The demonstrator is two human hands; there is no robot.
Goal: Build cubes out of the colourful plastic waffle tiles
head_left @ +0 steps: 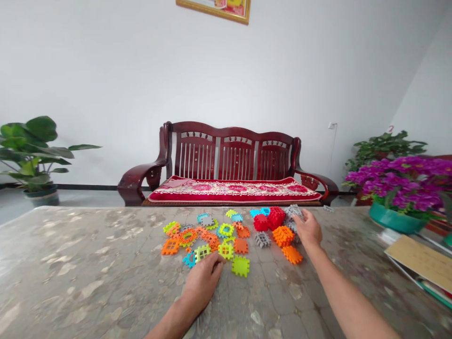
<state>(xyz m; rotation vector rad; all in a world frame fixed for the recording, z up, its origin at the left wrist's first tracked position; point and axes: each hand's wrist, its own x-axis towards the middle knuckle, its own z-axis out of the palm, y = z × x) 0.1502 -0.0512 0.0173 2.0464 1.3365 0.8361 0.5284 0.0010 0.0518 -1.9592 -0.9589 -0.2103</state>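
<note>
My right hand point(309, 230) reaches to a stack of grey interlocking toy tiles point(294, 212), its thumb and fingers closed on the stack's right side. Left of it lie red tile stacks point(276, 217), an orange stack point(283, 236) and a single orange tile point(292, 254). Resting on the table, my left hand point(205, 278) has its fingers curled in; anything inside them is hidden. Just beyond its knuckles are a pale green window tile point(202, 253) and a blue tile point(189, 259). A solid lime tile point(241, 266) lies to its right.
Loose orange, blue, green and grey tiles spread over the middle of the patterned table point(106, 282). A teal pot of purple flowers point(399, 216) and a brown envelope point(422, 261) on papers stand at the right. Beyond the table is a wooden bench point(235, 155).
</note>
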